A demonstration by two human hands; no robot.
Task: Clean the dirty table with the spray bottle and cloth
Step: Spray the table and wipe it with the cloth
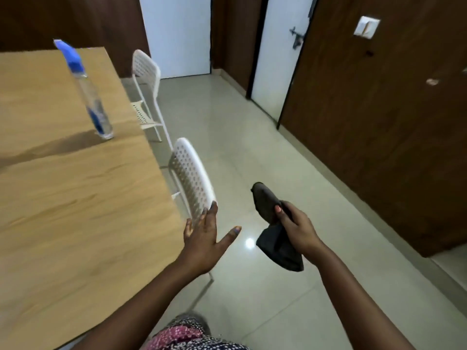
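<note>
Standing upright on wooden table: spray bottle.

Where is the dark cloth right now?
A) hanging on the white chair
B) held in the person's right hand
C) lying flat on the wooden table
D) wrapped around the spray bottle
B: the right hand grips the dark cloth out over the floor, away from the table, while the spray bottle stands by itself on the table and the left hand is open and holds nothing.
</note>
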